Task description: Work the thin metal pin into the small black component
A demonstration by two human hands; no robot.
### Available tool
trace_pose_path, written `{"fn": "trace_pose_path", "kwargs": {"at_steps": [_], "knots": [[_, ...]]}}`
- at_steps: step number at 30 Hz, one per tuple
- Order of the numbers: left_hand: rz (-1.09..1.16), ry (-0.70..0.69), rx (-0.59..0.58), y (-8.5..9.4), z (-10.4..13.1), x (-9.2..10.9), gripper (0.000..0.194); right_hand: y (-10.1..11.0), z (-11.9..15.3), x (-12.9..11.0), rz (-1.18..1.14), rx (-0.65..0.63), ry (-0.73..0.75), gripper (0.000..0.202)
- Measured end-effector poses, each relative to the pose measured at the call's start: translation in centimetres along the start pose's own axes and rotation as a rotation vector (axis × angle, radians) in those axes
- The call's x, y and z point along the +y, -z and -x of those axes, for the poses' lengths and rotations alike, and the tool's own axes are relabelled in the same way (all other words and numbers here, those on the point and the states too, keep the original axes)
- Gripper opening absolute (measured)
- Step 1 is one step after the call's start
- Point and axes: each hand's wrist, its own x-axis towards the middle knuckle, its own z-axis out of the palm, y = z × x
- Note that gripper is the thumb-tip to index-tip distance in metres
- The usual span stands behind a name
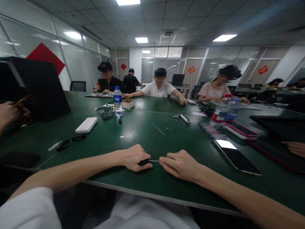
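Close to the table's front edge, my left hand (137, 158) is closed around a small black object (144, 162). From it a thin silvery strip or rod (154, 161) runs across to my right hand (179, 165), whose fingers pinch its other end. The fingers hide most of the black object, so its kind cannot be told. Both hands rest low over the green tabletop (133, 136), with a short gap between them. To the right of my right hand lies a phone (235, 157), its screen facing up.
Further off stand a blue-capped water bottle (118, 103), a small cardboard box (128, 103) and a white box-like device (86, 125). Bottles (220, 109) and a red-edged phone (241, 129) are at right. A black case (40, 90) rises at left. Co-workers sit around; hands reach in from both sides.
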Motion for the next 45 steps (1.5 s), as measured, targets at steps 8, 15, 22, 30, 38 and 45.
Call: {"fn": "trace_pose_path", "kwargs": {"at_steps": [8, 15, 22, 30, 38, 45], "knots": [[0.12, -0.082, 0.037, -0.1, 0.3, -0.1, 0.033, -0.7, 0.2, 0.1, -0.1, 0.068, 0.039, 0.027], [0.219, -0.13, 0.051, -0.4, -0.1, 0.0, 0.032, -0.7, -0.6, -1.0, -0.144, 0.151, 0.127, 0.029], [0.303, -0.008, 0.044, -0.1, 0.4, -0.5, 0.031, 0.0, 0.3, 0.7, -0.239, 0.285, 0.044, 0.021], [0.34, 0.005, 0.088, 0.3, 0.0, -0.2, 0.027, -0.1, -0.1, 1.8, -0.319, 0.214, -0.003, 0.026], [0.373, 0.097, 0.134, 0.3, -0.3, -0.1, 0.025, 0.1, -0.2, 1.3, -0.349, 0.134, -0.005, 0.026], [0.596, 0.273, 0.166, 0.2, -0.5, -0.1, 0.042, 0.0, -0.2, 1.2, -0.342, 0.139, -0.023, 0.026]]}}
